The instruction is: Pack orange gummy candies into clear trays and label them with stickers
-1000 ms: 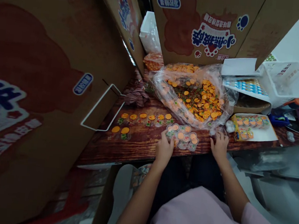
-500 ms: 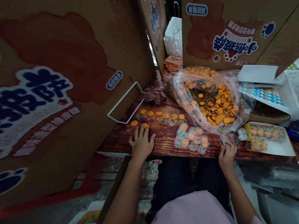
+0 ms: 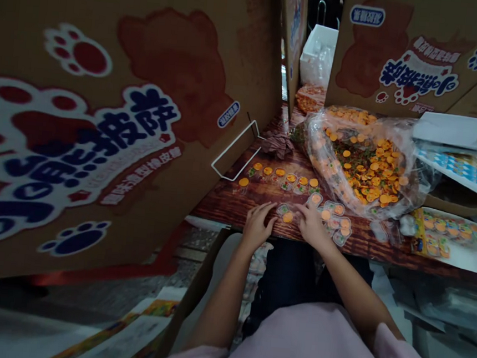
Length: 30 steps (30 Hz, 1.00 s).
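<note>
Both my hands rest low over the dark wood-grain table (image 3: 228, 200), either side of a small clear piece with an orange disc (image 3: 287, 217). My left hand (image 3: 258, 225) has its fingers apart, thumb near that piece. My right hand (image 3: 313, 225) touches or nearly touches the piece's right side; whether its fingertips grip anything is too small to tell. Behind them runs a row of orange discs (image 3: 280, 172), some on clear packs. Several clear packs with orange discs (image 3: 337, 222) lie just right of my right hand. An open plastic bag (image 3: 357, 161) full of orange discs sits behind.
A large printed carton (image 3: 144, 109) stands close on the left, with a white wire loop (image 3: 234, 159) beside it. Another carton (image 3: 374, 57) rises behind the bag. At the right lie a card with filled packs (image 3: 459, 237) and an open box (image 3: 454, 192).
My right hand has moved left from the table's right part to beside my left hand. A clear piece with an orange disc now lies between them. The view has shifted left.
</note>
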### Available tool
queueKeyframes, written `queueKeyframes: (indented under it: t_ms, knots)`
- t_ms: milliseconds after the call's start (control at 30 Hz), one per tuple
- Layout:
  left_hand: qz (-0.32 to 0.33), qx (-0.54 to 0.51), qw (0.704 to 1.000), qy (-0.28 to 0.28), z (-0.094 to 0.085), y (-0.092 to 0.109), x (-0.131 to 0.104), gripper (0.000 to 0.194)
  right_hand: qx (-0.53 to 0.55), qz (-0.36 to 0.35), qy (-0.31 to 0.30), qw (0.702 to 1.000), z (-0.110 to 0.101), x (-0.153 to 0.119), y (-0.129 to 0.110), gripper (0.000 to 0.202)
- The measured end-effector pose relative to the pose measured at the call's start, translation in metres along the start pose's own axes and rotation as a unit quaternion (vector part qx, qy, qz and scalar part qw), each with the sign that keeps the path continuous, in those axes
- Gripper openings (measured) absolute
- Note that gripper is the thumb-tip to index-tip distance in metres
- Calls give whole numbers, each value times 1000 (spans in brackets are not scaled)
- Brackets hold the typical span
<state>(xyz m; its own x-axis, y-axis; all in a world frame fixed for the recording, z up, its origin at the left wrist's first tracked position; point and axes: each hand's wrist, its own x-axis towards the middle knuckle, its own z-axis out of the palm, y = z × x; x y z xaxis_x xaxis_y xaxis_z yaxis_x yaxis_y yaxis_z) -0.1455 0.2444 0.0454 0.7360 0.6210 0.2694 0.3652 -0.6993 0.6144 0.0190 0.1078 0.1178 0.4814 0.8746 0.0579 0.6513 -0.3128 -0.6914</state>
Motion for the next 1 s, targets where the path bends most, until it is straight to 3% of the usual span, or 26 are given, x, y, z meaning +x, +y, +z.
queueKeyframes:
  t_ms: [100,233,400,600,767,900,1000]
  knots:
    - [14,8,1000,-3,0,3,-1,49,-47,31,-23,998,19,21,-5,36]
    - [59,21,997,-41,-6,8,2,70,-114,66,-62,989,37,20,-10,29]
    - [124,-6,984,-129,-13,5,10,57,-186,63,-86,977,41,16,-21,30]
    - [90,20,994,-60,-18,-5,-5,45,-216,-15,-81,973,44,15,-25,26]
    - [84,-13,996,-18,-10,-9,-23,37,-208,-47,-60,975,55,11,-18,24]
    - [3,6,1000,12,2,6,-41,48,-204,-65,-46,976,66,6,-15,27]
    - [-14,87,996,-15,8,26,-55,62,-203,-94,-53,973,70,3,-17,28]
